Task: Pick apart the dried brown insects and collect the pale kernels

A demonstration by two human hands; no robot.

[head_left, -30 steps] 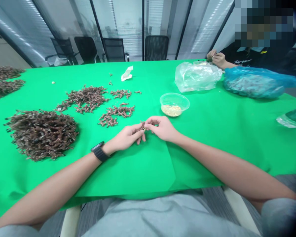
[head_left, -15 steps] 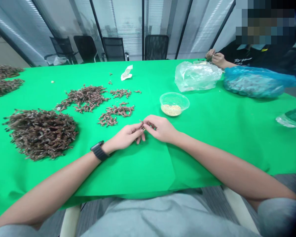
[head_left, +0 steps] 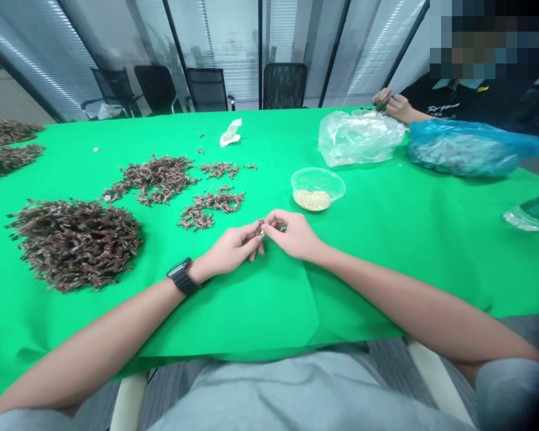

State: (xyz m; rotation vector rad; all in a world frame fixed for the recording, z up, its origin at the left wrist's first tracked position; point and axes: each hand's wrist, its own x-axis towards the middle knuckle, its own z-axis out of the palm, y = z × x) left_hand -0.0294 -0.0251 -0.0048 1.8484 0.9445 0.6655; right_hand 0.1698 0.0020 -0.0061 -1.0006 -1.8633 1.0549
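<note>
My left hand (head_left: pixel 231 248) and my right hand (head_left: pixel 294 233) meet over the green tablecloth (head_left: pixel 251 299), fingertips pinched together on one small brown pod (head_left: pixel 261 228). A black watch sits on my left wrist. Just beyond my hands stands a clear plastic bowl (head_left: pixel 318 188) holding pale seeds. A small heap of brown pods (head_left: pixel 211 206) lies to the left of the bowl, a wider scatter (head_left: pixel 155 178) behind it, and a large dark pile (head_left: pixel 74 242) at the left.
Another person sits at the far right, hands (head_left: pixel 393 105) busy near a clear plastic bag (head_left: pixel 359 139) and a blue bag (head_left: pixel 465 149) of pods. A crumpled white paper (head_left: pixel 231 133) lies far back. More pods (head_left: pixel 6 149) heap at the far left edge.
My hands have stayed in place, with only slight finger movement on the pod. The other person's hands have shifted a little.
</note>
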